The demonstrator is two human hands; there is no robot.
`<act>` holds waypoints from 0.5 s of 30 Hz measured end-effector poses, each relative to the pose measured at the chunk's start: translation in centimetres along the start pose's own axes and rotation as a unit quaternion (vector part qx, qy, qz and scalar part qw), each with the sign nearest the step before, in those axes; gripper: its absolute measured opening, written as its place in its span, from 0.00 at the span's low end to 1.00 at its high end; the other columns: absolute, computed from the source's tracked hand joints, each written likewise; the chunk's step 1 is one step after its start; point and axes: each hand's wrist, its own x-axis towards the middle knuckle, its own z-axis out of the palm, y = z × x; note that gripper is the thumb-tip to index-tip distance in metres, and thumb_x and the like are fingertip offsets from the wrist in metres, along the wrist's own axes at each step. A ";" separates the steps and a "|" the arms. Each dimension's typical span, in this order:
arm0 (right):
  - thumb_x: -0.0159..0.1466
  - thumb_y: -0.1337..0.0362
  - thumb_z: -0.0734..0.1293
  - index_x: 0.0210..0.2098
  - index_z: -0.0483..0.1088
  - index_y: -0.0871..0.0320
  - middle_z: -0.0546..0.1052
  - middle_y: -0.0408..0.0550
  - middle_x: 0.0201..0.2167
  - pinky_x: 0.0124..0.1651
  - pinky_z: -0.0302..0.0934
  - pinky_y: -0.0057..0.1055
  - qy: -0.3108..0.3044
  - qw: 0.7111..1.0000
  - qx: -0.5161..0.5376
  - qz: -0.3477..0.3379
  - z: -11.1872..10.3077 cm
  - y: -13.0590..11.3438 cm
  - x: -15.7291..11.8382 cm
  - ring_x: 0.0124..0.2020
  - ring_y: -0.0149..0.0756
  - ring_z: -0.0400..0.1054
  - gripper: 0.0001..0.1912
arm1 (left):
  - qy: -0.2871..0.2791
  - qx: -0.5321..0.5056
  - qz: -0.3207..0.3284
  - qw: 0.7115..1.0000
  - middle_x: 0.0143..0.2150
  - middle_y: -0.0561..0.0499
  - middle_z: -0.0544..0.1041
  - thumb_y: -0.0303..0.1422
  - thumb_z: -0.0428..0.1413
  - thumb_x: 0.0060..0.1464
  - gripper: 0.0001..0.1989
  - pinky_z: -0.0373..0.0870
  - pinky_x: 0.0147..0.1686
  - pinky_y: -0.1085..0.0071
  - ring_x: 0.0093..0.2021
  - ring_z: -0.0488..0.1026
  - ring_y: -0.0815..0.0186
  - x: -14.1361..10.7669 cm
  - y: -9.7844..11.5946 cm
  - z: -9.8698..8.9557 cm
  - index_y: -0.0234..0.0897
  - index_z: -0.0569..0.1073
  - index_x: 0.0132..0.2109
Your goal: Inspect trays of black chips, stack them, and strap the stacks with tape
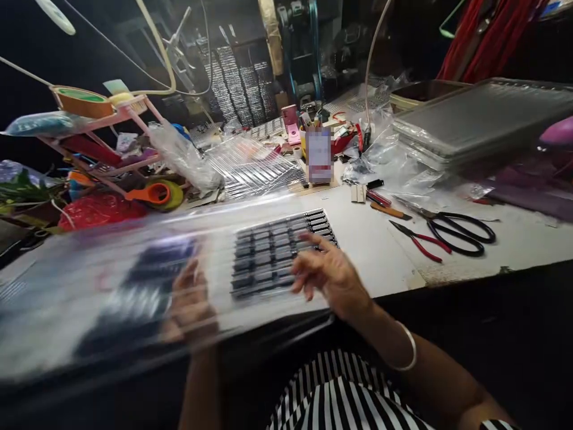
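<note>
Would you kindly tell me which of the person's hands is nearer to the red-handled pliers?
The right. The right hand is a little left of the red-handled pliers, apart from them; the left hand is much farther left, beyond the black pieces.

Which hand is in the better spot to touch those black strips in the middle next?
Probably the right hand: it reaches over the right part of the black strips. The left hand is off to their left and looks blurred behind clear plastic.
</note>
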 end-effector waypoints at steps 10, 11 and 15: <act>0.56 0.61 0.70 0.59 0.54 0.65 0.70 0.40 0.23 0.18 0.63 0.25 0.152 0.959 -0.238 0.019 -6.7 -3.0 3.2 0.20 0.30 0.67 0.36 | 0.017 -0.165 -0.159 0.973 0.41 0.48 0.78 0.38 0.58 0.49 0.14 0.60 0.58 0.56 0.48 0.73 0.60 2.5 -2.9 -4.6 0.38 0.74 0.42; 0.56 0.60 0.70 0.61 0.52 0.66 0.68 0.38 0.21 0.17 0.62 0.24 0.157 0.950 -0.269 0.018 -7.2 -3.1 3.2 0.19 0.29 0.65 0.38 | -0.017 -0.126 -0.149 0.981 0.45 0.48 0.77 0.40 0.59 0.48 0.16 0.59 0.59 0.56 0.51 0.71 0.59 2.5 -2.8 -4.0 0.38 0.74 0.44; 0.61 0.53 0.64 0.64 0.50 0.63 0.65 0.37 0.19 0.16 0.56 0.24 0.174 0.874 -0.453 0.008 -9.3 -3.6 2.5 0.15 0.27 0.59 0.38 | -0.135 0.040 -0.087 0.986 0.54 0.46 0.73 0.46 0.59 0.44 0.25 0.56 0.61 0.57 0.58 0.65 0.55 3.2 -2.2 -2.0 0.39 0.74 0.49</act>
